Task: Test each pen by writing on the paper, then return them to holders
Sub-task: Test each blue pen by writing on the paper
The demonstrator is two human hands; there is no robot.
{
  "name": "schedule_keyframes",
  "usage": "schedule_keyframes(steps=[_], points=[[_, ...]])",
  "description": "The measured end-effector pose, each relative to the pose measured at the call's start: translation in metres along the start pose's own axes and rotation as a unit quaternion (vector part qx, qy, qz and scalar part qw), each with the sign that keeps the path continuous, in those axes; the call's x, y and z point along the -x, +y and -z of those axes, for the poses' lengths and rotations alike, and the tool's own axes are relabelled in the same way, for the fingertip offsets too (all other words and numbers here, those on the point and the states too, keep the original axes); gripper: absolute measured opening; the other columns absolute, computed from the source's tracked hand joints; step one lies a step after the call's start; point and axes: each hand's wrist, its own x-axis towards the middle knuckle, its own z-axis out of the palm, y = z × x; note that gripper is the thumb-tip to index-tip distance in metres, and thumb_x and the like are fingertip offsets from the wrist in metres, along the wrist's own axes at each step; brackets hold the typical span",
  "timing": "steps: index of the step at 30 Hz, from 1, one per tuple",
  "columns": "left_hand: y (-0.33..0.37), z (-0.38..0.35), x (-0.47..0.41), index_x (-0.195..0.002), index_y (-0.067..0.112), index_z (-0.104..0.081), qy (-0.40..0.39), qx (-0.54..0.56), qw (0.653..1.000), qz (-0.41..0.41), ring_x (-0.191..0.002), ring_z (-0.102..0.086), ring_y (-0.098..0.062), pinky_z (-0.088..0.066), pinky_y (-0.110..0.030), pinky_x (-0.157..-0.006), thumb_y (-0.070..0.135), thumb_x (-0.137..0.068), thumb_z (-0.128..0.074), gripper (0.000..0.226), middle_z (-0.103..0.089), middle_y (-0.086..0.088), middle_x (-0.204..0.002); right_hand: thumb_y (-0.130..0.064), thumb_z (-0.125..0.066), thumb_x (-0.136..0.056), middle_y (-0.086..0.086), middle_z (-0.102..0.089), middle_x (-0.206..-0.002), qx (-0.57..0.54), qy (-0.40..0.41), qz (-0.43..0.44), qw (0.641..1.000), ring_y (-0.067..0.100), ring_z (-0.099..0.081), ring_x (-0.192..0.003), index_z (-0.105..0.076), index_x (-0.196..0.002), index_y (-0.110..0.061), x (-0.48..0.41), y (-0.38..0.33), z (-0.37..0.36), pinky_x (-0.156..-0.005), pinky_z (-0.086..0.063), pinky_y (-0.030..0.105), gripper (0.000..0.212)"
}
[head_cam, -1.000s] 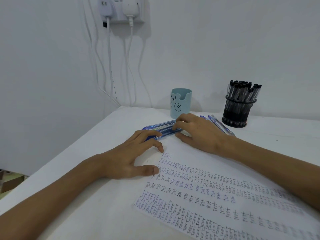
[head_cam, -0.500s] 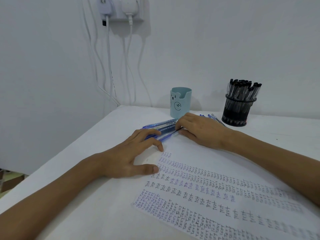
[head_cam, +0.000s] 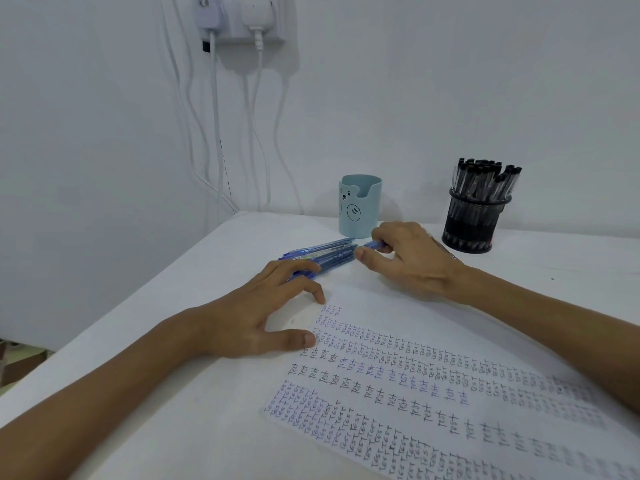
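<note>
Several blue pens lie bunched on the white table just in front of a light blue bear holder. My right hand pinches the end of one blue pen between thumb and fingers. My left hand lies flat with fingers spread, its fingertips on the near end of the pen bunch and its thumb at the top left corner of the paper. Rows of handwritten "test" words cover that sheet. A black mesh holder full of black pens stands at the back right.
White cables hang from a wall socket down behind the table's far left corner. The wall stands close behind both holders. The table's left edge drops off to the floor.
My right hand has lifted off the pen bunch and curled its fingers round one blue pen's end. The left hand has stayed where it was.
</note>
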Motion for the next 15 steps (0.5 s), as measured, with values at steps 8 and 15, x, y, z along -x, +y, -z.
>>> schedule_keyframes(steps=[8,15], points=[[0.000,0.000,0.000,-0.136,0.039,-0.050,0.000,-0.012,1.000,-0.009,-0.154,-0.015,-0.003,-0.018,-0.021,-0.123,0.054,-0.096,-0.066,0.046,-0.021,0.023,-0.162,-0.046,-0.035,-0.108,-0.003,-0.067,-0.082,-0.245,0.073,-0.104,0.961,0.015,-0.062,-0.070,-0.074,-0.090,-0.016,-0.001,-0.013,-0.006,-0.059,-0.052,0.028,0.053],[-0.001,-0.001,-0.001,-0.136,0.036,-0.052,0.006,-0.012,1.000,-0.028,-0.154,-0.023,-0.009,-0.025,-0.036,-0.125,0.053,-0.097,-0.066,0.045,-0.035,0.023,-0.157,-0.041,-0.062,-0.099,0.015,-0.073,-0.073,-0.404,-0.007,-0.198,0.893,0.032,-0.064,-0.061,-0.068,-0.093,-0.003,0.004,-0.020,-0.017,-0.043,-0.038,0.029,0.040]])
